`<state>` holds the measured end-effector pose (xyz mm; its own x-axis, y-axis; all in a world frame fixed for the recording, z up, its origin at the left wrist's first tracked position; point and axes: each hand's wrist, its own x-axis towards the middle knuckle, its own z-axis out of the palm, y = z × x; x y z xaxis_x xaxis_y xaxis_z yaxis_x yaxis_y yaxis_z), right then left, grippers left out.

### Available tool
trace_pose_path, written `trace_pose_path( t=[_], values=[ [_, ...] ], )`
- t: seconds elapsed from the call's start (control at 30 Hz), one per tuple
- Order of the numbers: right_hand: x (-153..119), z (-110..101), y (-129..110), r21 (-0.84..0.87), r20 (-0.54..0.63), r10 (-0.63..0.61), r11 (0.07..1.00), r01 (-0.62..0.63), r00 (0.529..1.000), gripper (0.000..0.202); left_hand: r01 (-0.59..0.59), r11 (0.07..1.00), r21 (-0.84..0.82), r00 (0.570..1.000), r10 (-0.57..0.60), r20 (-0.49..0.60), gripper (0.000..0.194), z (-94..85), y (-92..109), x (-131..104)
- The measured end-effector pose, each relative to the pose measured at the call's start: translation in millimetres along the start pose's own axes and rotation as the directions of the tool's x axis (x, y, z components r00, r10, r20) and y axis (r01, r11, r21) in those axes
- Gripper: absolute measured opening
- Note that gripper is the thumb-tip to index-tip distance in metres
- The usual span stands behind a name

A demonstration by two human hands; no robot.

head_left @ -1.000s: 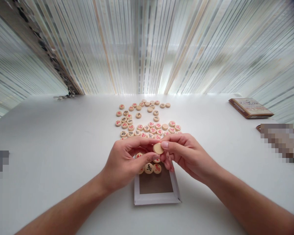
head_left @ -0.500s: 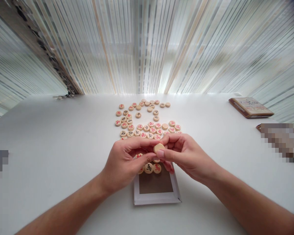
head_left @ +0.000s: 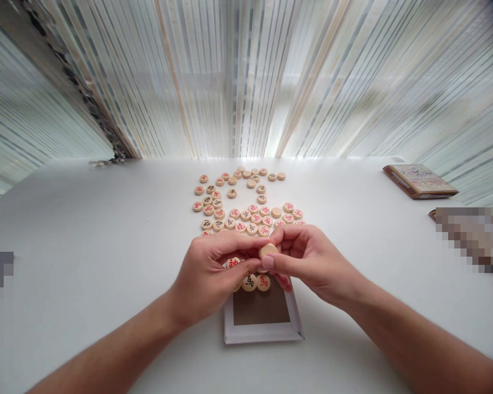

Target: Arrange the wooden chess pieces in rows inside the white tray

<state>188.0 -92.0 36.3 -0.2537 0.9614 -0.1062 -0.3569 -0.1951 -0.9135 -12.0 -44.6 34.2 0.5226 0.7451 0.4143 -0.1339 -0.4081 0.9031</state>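
Note:
Between the fingertips of both hands is a round wooden piece [head_left: 268,251], its visible face blank. My right hand [head_left: 307,254] pinches it with thumb and fingers. My left hand [head_left: 213,271] closes its thumb and fingers on the piece's left side. Below the hands lies an open box [head_left: 265,332] with a white rim and brown bottom. Inside it are several pieces, among them one with a black character [head_left: 249,282] and one with a red character [head_left: 263,282]. The hands hide the box's far part.
Beyond the hands, many loose pieces [head_left: 232,193] with red, black or blank faces lie on the white table [head_left: 106,235]. A flat brown-edged box [head_left: 421,181] lies at the back right, near a partly blurred item [head_left: 468,235]. Striped curtains [head_left: 213,82] hang behind.
The held piece has shifted and tilted slightly between the fingers. My left thumb has moved a little, so more of a red-marked piece shows beside it.

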Motion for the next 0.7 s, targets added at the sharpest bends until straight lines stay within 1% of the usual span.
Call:
trace_pose_path(
  t=[0.1, 0.17, 0.37, 0.43, 0.57, 0.63, 0.7],
  values=[
    [0.2, 2.3, 0.2, -0.019, -0.045, 0.023, 1.0, -0.023, 0.999, 0.037, -0.033, 0.998, 0.044, 0.999, 0.033, 0.015, 0.043, -0.3, -1.1, -1.2],
    [0.2, 3.2, -0.2, -0.039, -0.054, 0.011, 0.999, -0.013, 0.998, 0.036, -0.029, 0.999, 0.033, 0.999, 0.028, 0.021, 0.041, 0.1, -0.7, -1.5],
    [-0.6, 3.5, -2.1, -0.122, -0.018, -0.065, 0.991, 0.062, 0.998, 0.027, 0.072, 0.989, -0.132, 0.997, -0.067, 0.043, 0.034, 2.9, 3.8, -0.5],
    [-1.2, 3.8, -3.3, -0.16, -0.009, -0.096, 0.983, 0.093, 0.995, 0.027, 0.097, 0.984, -0.147, 0.995, -0.095, 0.019, 0.029, 3.7, 3.9, -0.3],
    [-0.8, 4.8, -5.4, -0.229, -0.025, -0.176, 0.959, 0.166, 0.984, 0.021, 0.121, 0.988, -0.095, 0.986, -0.131, -0.101, 0.026, 3.5, -0.1, -0.4],
    [-0.4, 4.8, -5.2, -0.286, -0.053, -0.221, 0.938, 0.197, 0.974, 0.016, 0.104, 0.994, -0.032, 0.984, -0.108, -0.14, 0.024, 2.2, -2.8, -0.5],
    [-0.6, 4.2, -3.8, -0.352, -0.072, -0.25, 0.912, 0.21, 0.966, 0.016, 0.054, 0.997, 0.057, 0.987, -0.045, -0.155, 0.02, 0.5, -4.9, -0.5]
  ],
)
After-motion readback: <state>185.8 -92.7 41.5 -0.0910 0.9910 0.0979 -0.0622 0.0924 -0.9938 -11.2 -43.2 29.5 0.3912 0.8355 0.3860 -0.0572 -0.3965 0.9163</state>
